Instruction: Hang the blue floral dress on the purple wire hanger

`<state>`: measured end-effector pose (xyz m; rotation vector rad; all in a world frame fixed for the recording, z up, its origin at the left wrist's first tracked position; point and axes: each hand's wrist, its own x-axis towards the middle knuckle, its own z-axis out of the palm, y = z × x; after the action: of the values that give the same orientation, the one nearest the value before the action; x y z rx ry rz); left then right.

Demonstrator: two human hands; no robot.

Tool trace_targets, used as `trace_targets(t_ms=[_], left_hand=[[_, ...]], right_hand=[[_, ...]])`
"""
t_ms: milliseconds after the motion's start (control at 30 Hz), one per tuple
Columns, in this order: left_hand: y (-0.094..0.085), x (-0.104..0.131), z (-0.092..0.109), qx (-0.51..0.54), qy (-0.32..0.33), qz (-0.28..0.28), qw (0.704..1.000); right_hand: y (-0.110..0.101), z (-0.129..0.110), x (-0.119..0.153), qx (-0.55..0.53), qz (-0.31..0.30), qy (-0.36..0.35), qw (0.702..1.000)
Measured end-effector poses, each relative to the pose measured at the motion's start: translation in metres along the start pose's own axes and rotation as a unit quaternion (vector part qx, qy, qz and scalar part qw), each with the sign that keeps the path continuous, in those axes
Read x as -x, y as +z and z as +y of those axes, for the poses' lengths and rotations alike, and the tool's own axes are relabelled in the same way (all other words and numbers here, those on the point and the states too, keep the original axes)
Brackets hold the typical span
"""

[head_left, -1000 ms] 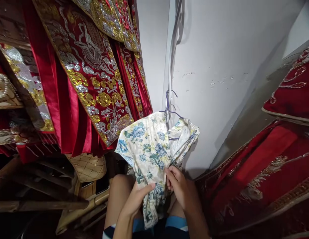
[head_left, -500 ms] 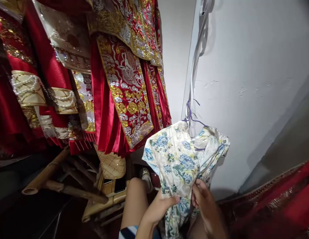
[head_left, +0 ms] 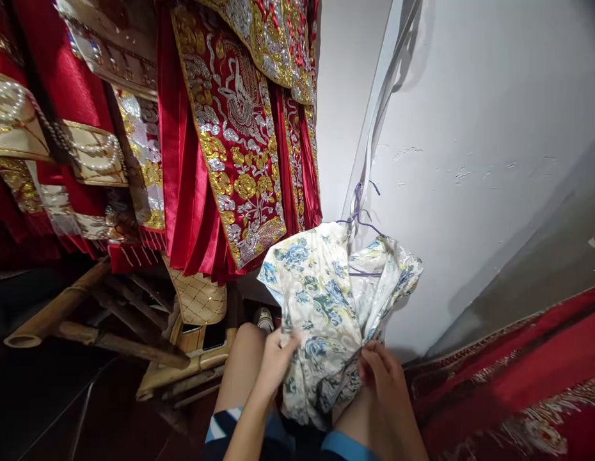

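Observation:
A white garment with blue flowers (head_left: pixel 321 301) hangs from a purple hanger (head_left: pixel 359 211) by the wall, its lower part bunched over the person's lap. My left hand (head_left: pixel 276 362) pinches the garment's left side at the waist, thumb on the front. My right hand (head_left: pixel 378 368) has its fingers closed on the fabric at the wrap front, below the V neckline. The exact fold between the right fingertips is too small to make out.
Red embroidered costumes (head_left: pixel 244 141) hang at the upper left. Below them stands a bamboo chair (head_left: pixel 119 346) with a dark phone (head_left: pixel 214 335) on it. Red fringed cloth (head_left: pixel 532 371) lies at the lower right. A white strap (head_left: pixel 374 121) hangs along the wall.
My left hand has moved left and up to the garment's side edge. My right hand stays at the front fold. The garment's waist is spread wider, and the view has shifted.

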<state>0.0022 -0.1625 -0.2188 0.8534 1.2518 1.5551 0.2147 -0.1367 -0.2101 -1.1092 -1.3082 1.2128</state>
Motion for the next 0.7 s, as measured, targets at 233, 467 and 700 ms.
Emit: trace_targets(t_ms=[233,467,700], left_hand=[[-0.008,0.001,-0.016,-0.085,0.172,0.240,0.952],[0.051,0.027,-0.029,-0.119,0.135,0.021,0.983],[0.061,0.034,-0.021,-0.163,0.197,-0.057,0.965]], right_hand=[[0.025,-0.009,0.005,-0.051,-0.048,-0.003,0.998],[0.031,-0.020,0.009,0.011,-0.097,0.017,0.995],[0.027,-0.023,0.010,-0.003,-0.072,0.025,0.997]])
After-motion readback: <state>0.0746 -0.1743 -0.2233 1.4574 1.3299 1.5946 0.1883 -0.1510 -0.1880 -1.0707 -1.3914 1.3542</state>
